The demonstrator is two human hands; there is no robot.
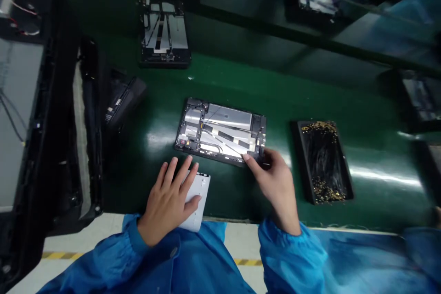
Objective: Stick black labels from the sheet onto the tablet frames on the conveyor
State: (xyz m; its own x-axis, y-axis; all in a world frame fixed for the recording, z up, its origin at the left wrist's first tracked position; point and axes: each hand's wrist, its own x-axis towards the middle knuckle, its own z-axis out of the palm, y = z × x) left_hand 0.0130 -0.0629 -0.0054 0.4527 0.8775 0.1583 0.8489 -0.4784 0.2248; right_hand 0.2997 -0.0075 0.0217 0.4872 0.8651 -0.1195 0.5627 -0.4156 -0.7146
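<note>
An opened tablet point(225, 140) lies in the middle of the green bench, its silver battery, cables and boards showing. My right hand point(274, 181) grips its lower right corner, thumb on top; the other fingers are partly hidden at the edge. Beside the bench's front edge, my left hand point(172, 197) rests flat with its fingers spread over a white flat panel point(197, 206), covering much of it. The panel sticks out over the bench edge, close to my blue smock. Left fingertips come near the tablet's lower left side but appear apart from it.
A black tray point(325, 163) of thin dark cables with gold ends stands to the right. Another opened tablet point(164, 32) sits at the back left. Large black casings point(86, 138) crowd the left side. A raised shelf point(248, 32) runs along the back. A person's blue sleeve point(423, 252) shows at right.
</note>
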